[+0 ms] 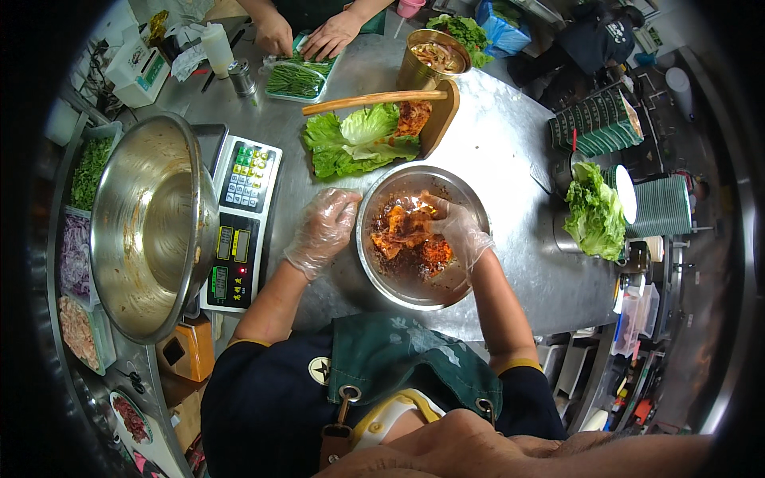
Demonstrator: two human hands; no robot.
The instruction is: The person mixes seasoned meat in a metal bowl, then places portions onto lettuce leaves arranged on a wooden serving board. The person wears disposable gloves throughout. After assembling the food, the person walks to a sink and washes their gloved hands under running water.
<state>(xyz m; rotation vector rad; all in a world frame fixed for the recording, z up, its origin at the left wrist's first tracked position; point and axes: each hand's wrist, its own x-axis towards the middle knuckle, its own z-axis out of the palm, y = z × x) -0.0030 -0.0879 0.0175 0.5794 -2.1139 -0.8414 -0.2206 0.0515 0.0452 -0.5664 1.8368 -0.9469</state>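
Observation:
A steel mixing bowl (425,299) stands on the steel table before me, with seasoned meat (400,230) and a heap of red spice (435,254) in it. My right hand (459,230), in a clear plastic glove, reaches into the bowl with its fingers at the meat; how firmly they hold it cannot be told. My left hand (326,230), gloved as well, is at the bowl's left rim with its fingers bent in and nothing seen in it. Beyond the bowl, lettuce leaves (358,140) and a reddish piece of meat (412,118) lie on a wooden-handled carrier (442,122).
At left are a digital scale (242,227) and a large steel bowl (149,233). Across the table, another person's hands (326,37) touch a tray of green stalks (297,80). A metal pot (418,76) stands at the back; lettuce (594,212) sits at right.

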